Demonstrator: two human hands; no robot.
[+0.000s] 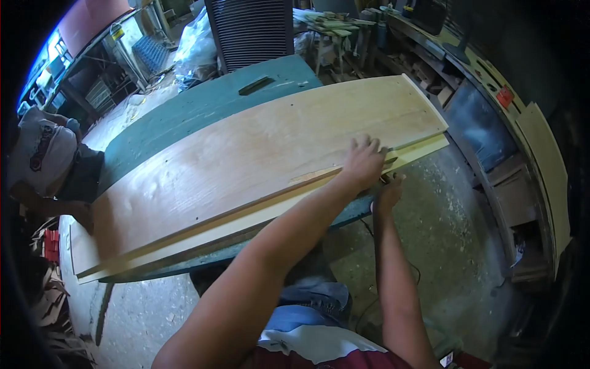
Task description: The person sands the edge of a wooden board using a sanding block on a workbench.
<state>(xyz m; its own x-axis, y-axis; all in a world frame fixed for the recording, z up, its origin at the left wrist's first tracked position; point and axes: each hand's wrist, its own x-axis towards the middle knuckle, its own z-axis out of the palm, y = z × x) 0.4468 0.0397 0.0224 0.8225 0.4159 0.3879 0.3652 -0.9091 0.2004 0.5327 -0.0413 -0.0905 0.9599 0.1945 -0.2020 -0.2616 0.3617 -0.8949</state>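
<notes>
A long plywood panel (pixel 246 154) lies flat across a green-topped table. Along its near edge runs a pale wooden strip (pixel 246 218). My left hand (pixel 365 163) rests on the panel beside that edge, with its fingers stretched out over the surface. Just below and to the right of it, my right hand (pixel 388 192) is closed at the strip's outer edge. A small dark part shows by its fingers, but I cannot make out what it is. A thin splintered, lighter patch (pixel 314 175) shows on the panel left of my left hand.
At the left, another person's hand (pixel 83 215) is at the panel's far end. The green table (pixel 203 111) carries a short dark bar (pixel 256 85). A dark slatted panel (pixel 252 37) stands behind. Shelving with wood pieces (pixel 516 197) lines the right. A cable (pixel 369 301) hangs below.
</notes>
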